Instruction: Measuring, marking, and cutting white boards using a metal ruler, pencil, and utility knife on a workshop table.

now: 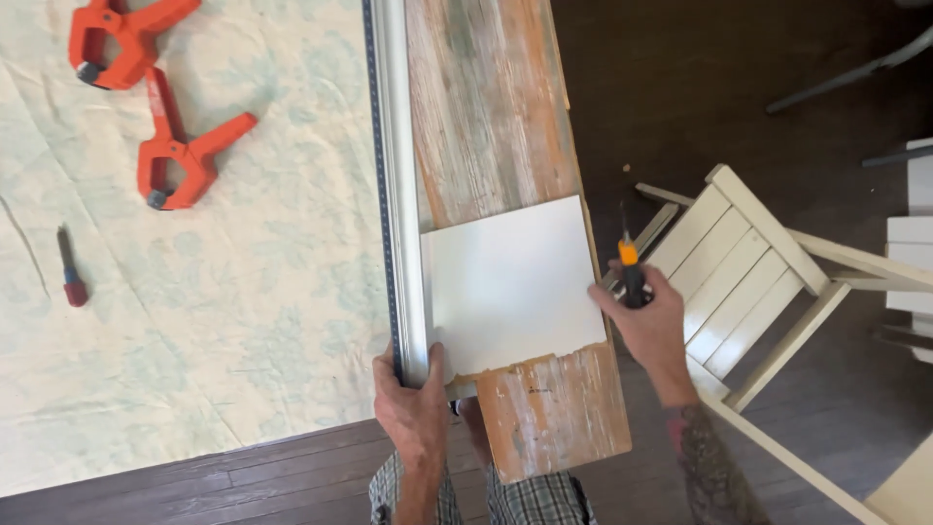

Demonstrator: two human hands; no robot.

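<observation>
A weathered plank (501, 146) with flaking orange, green and white paint runs from the top centre of the frame down to the lower centre. On its lower half lies a white sheet (510, 282), roughly square, with a ragged bottom edge. Along the plank's left side a long metal straightedge (394, 146) stretches from the top of the frame down to the lower middle, its inner edge touching the left edge of the white sheet.

The left hand (416, 408) sits at the bottom centre, clenched around the lower end of the straightedge, the thumb lying on the metal just beside the sheet's lower left corner. The sheet therefore lies up and to the right of this grip, touching the rail that the hand clasps.

The right hand (649, 321), at centre right, is closed around a small knife (630, 267) with a black handle and an orange collar, its thin blade pointing toward the top of the frame. The fingertips touch the right edge of the sheet near its lower right corner, so the sheet lies directly left of this grip while the knife stands just off the plank's right edge.

In the upper left, two orange spring clamps (146, 97) rest on a pale patterned cloth (194, 321), well apart from both hands. A small red-handled tool (70, 272) lies at the far left. A cream slatted chair (748, 282) stands at the right on a dark wooden floor (243, 481).
</observation>
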